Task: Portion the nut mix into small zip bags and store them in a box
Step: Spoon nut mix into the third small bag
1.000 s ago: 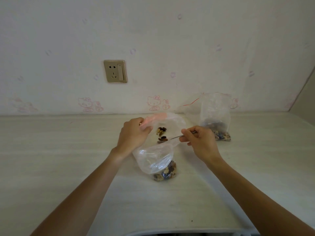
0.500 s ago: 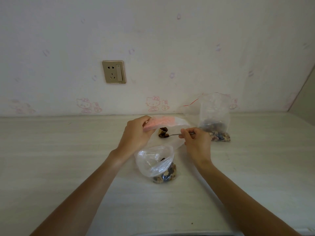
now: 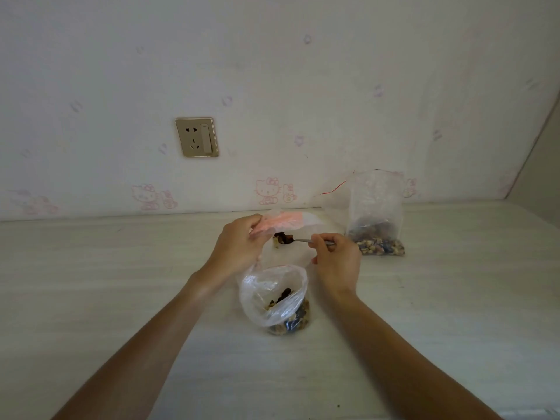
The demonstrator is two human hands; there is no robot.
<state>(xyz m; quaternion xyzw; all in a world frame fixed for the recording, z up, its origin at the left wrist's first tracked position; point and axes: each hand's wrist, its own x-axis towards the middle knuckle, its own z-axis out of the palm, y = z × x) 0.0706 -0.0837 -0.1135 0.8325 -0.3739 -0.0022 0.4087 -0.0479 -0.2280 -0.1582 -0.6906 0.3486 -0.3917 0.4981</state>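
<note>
Pinching the pink zip strip of a small clear zip bag [image 3: 285, 224], the left hand [image 3: 239, 247] holds the bag's mouth up above the pale wood-grain surface [image 3: 91, 283], thumb and fingers closed on the plastic. The right hand [image 3: 336, 259] grips the handle of a small metal spoon [image 3: 300, 241] between thumb and curled fingers. The spoon points left, its bowl just at the mouth of the held bag and loaded with a few dark and pale pieces of nut mix [image 3: 283, 238]; whether the bowl is already inside the bag cannot be told.

Nearer the person, between the two forearms, a second clear bag [image 3: 272, 295] stands on the surface with its mouth gaping open and a layer of nuts and dark dried fruit at its bottom. Neither hand touches it.

Behind the right hand, close to the wall, a taller zip bag with a red seal line [image 3: 375, 207] stands upright with nut mix filling its lower part. It stands apart from both hands.

On the wall, a gold-framed socket with a switch [image 3: 197, 137] sits above the surface, with faint pink cartoon cat prints [image 3: 268, 190] along the wallpaper's lower edge.
</note>
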